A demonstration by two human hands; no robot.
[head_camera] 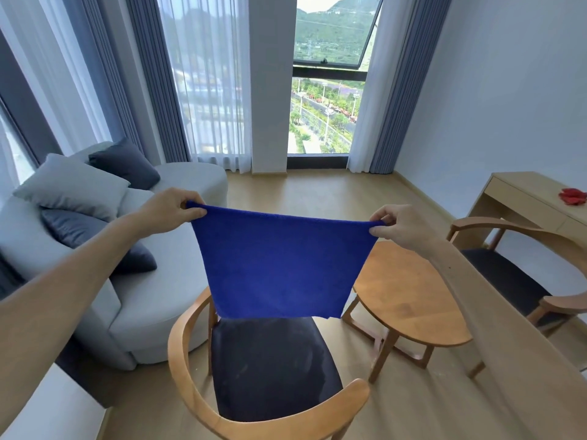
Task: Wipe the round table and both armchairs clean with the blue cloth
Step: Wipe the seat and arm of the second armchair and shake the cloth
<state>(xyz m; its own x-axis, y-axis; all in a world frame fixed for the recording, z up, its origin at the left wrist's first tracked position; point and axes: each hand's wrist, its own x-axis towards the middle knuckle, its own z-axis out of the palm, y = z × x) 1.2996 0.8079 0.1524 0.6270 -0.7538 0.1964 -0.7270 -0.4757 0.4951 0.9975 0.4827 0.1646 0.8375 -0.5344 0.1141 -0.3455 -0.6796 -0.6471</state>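
Cloth: one blue cloth [279, 265] was held up in the air, spread flat and hanging, in front of the near armchair and partly across the round table.
Left hand: the left hand [171, 208] was pinched shut on the cloth's upper left corner, thumb and fingers closed over the hem.
Right hand: the right hand [397, 225] was pinched on the upper right corner in the same way, so the top edge was drawn taut between the two.
Table: one round table [409, 300] of bare wood was seen just right of the cloth.
Armchairs: two were counted, the near armchair [270, 369] with its dark seat below the cloth, and the far armchair [514, 274] beyond the table at the right.
Sofa: one grey sofa [152, 300] was seen at the left, with four cushions [76, 185] counted on it.
Desk: one desk [527, 198] stood by the right wall, with one red object [573, 195] lying on it.
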